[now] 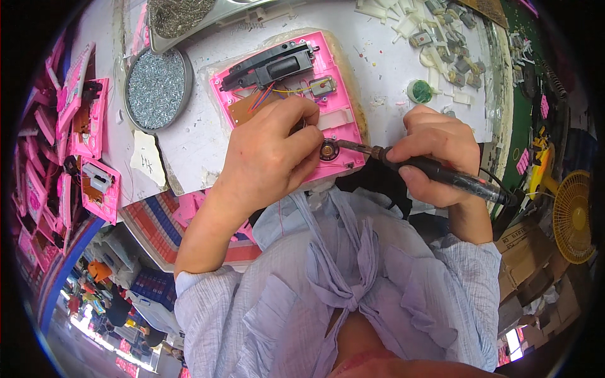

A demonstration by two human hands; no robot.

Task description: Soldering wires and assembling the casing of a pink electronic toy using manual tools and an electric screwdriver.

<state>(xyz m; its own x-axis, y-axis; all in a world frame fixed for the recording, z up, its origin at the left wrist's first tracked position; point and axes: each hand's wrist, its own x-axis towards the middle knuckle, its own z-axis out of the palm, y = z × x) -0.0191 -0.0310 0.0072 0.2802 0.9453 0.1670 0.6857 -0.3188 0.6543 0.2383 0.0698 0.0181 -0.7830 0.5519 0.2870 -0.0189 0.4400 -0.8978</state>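
At frame centre, the right hand (435,151) grips a black soldering iron (441,173); the left hand (274,154) pinches beside a small round speaker (329,150) in the pink plastic housing (287,94). A slip could burn fingertips (312,135) or melt plastic.

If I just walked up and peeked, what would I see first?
Most likely the bright pink plastic shell lying open in the middle of the white table, with wires and a small motor inside. The right hand holds a black soldering iron with its tip at a small round speaker near the shell's lower edge, while the left hand rests on the shell. To the upper left sits a round dish of shiny screws.
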